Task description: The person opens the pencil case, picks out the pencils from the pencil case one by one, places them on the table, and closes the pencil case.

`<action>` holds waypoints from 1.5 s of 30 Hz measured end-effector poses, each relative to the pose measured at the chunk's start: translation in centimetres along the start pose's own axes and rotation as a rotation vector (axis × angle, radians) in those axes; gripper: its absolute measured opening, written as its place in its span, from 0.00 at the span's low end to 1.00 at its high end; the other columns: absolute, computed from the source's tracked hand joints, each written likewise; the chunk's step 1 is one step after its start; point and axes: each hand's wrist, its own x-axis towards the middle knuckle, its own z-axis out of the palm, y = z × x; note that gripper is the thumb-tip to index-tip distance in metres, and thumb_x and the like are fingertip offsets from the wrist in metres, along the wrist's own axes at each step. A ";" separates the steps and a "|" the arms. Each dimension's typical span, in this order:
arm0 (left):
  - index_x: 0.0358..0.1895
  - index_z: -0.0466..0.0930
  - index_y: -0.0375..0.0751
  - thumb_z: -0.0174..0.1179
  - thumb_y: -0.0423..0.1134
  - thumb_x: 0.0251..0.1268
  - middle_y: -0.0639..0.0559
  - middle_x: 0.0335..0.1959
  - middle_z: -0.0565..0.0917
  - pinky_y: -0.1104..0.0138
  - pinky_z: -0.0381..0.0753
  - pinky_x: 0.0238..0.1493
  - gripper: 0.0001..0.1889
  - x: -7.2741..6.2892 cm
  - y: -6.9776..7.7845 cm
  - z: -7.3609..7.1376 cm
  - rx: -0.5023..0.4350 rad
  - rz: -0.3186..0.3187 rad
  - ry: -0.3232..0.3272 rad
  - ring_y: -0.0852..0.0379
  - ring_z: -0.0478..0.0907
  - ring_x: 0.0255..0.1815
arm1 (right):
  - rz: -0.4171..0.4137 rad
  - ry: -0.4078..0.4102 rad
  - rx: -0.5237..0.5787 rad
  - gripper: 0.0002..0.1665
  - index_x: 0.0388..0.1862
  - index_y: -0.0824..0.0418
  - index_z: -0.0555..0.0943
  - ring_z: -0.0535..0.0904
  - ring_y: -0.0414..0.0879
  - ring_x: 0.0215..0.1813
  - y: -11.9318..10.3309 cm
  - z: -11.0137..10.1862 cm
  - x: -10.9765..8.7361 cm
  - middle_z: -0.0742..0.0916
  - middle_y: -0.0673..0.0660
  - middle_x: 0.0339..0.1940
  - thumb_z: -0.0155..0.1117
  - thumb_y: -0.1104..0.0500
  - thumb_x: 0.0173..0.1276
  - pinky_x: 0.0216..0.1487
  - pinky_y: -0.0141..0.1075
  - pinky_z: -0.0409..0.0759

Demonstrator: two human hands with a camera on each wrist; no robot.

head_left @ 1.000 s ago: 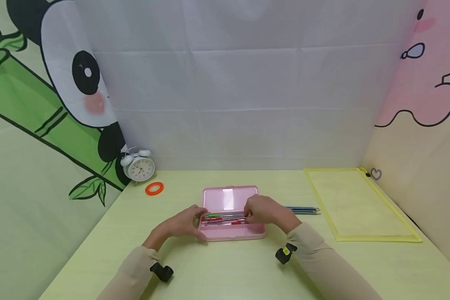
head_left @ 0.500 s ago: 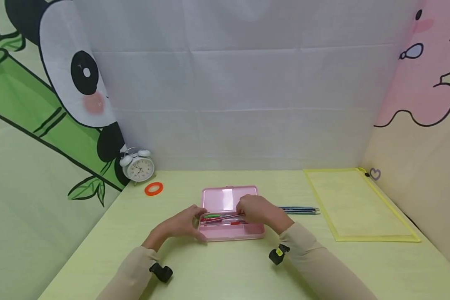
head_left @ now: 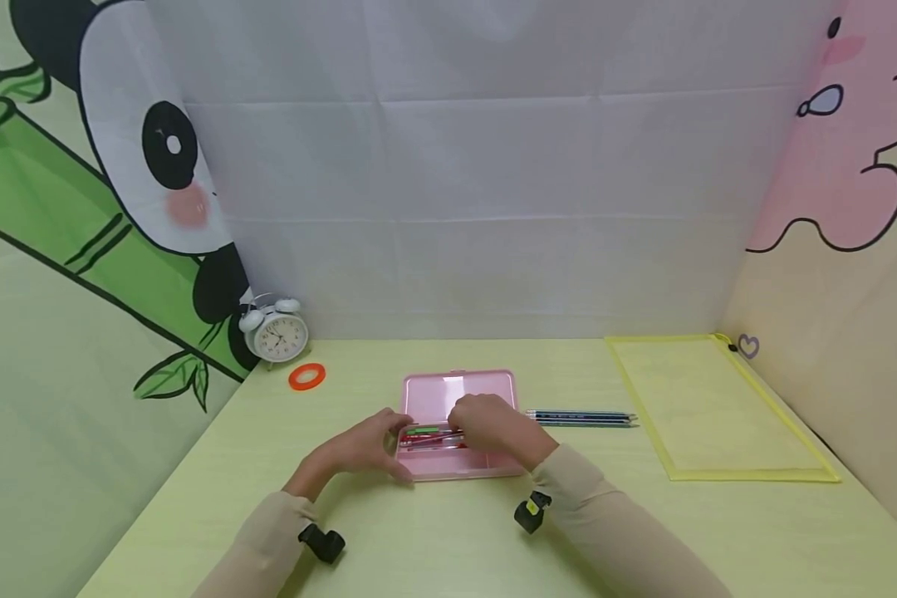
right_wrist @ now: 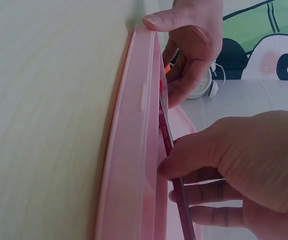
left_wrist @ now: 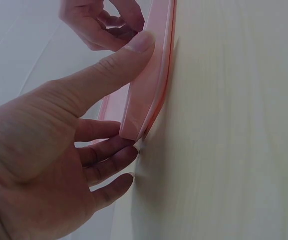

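Observation:
An opened pink pencil case (head_left: 459, 467) lies on the table with its lid (head_left: 426, 399) tilted back. My left hand (head_left: 366, 444) grips its left end, thumb (left_wrist: 141, 42) on the front wall and fingers curled round the corner. Inside, on the left, lie several pens (head_left: 422, 438), with green and red parts showing. My right hand (head_left: 493, 425) is over the middle of the case. In the right wrist view it pinches a slim dark red pencil (right_wrist: 184, 212) between thumb and fingers. That pencil slants into the case toward its left end.
Several dark pencils (head_left: 583, 419) lie side by side right of the case. Farther right is a yellow-edged mesh zip pouch (head_left: 732, 415). At the back left stand a white alarm clock (head_left: 278, 334) and an orange tape roll (head_left: 307, 376).
My right hand has moved left across the case with the pencil, uncovering more of the dark pencils beside it. The left hand has stayed at the case's left end.

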 end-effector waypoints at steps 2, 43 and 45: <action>0.68 0.69 0.31 0.83 0.51 0.40 0.47 0.53 0.74 0.49 0.68 0.65 0.50 0.0 0.0 0.0 -0.005 0.008 -0.001 0.51 0.70 0.55 | 0.000 -0.010 -0.014 0.08 0.40 0.54 0.89 0.75 0.39 0.33 -0.3 0.0 0.2 0.83 0.46 0.31 0.68 0.65 0.66 0.37 0.34 0.79; 0.68 0.69 0.33 0.82 0.50 0.42 0.50 0.53 0.73 0.51 0.71 0.63 0.49 0.0 0.3 0.0 -0.002 -0.026 -0.002 0.51 0.70 0.55 | 0.167 0.068 0.154 0.16 0.39 0.63 0.89 0.79 0.44 0.34 9.7 -4.3 -9.6 0.86 0.51 0.32 0.64 0.77 0.58 0.38 0.40 0.81; 0.68 0.69 0.32 0.82 0.50 0.42 0.50 0.53 0.73 0.51 0.71 0.63 0.49 0.0 0.3 0.0 -0.007 -0.027 -0.002 0.51 0.70 0.55 | 0.174 0.059 0.161 0.15 0.39 0.62 0.89 0.77 0.44 0.33 10.2 -4.2 -9.9 0.85 0.50 0.30 0.63 0.76 0.58 0.37 0.39 0.80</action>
